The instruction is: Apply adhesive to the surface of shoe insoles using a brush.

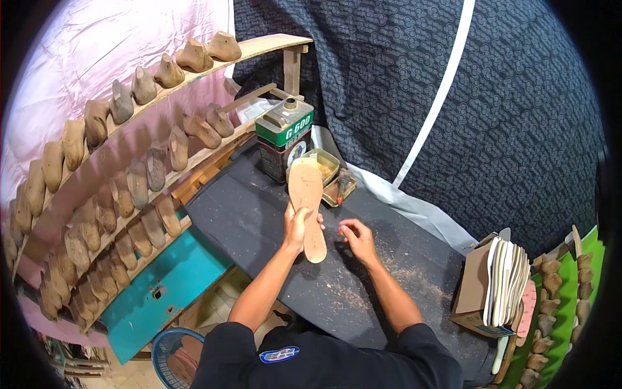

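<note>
Where behind sole [307, 185], L hand [296, 228] hidden.

Dark patterned cloth [518, 129] hung across the far side, a white strip [440, 97] running down it, and pale pink fabric [97, 45] covered the left. Tiered wooden shelves [267, 44] ran along that side, beside a turquoise panel [146, 318]. A black-topped table [223, 207] stood mid-room, near pale floor tiles [223, 292]; the pink fabric was brightly lit
</note>
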Tool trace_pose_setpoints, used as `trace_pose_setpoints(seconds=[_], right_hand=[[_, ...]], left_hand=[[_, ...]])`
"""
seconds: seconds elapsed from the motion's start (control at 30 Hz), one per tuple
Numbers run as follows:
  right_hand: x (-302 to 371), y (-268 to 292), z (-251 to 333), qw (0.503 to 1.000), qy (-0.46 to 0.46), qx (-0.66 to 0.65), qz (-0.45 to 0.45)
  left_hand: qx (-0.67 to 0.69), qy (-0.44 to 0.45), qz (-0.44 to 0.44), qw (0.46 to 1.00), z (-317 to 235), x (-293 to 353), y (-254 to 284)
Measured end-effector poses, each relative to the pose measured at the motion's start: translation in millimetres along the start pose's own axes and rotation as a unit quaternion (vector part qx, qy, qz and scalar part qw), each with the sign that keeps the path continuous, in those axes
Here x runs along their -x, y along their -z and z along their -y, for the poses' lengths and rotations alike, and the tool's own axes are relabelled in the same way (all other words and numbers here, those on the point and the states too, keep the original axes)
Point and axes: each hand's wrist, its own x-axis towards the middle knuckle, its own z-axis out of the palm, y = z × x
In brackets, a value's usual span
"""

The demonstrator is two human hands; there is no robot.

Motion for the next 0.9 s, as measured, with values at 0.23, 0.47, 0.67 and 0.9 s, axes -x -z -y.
trace_pose_setpoints(seconds=[0.23,0.47,0.67,0.9], right_hand=[[-78,-6,-15,0.930,0.104,0.350,-0.038],[-109,14,-20,0.876,0.178,0.446,0.040],[-116,21,-22,0.881,0.214,0.416,0.064],[-120,19,-16,0.960,0.175,0.173,-0.137]], left_hand=[[0.079,0.091,0.034,0.992,-13,-27,35],[0.115,0.153,0.206,0.960,-25,-46,47],[0.059,0.169,0.204,0.962,-7,-61,58],[0.060,0.182,0.191,0.963,7,-71,53]])
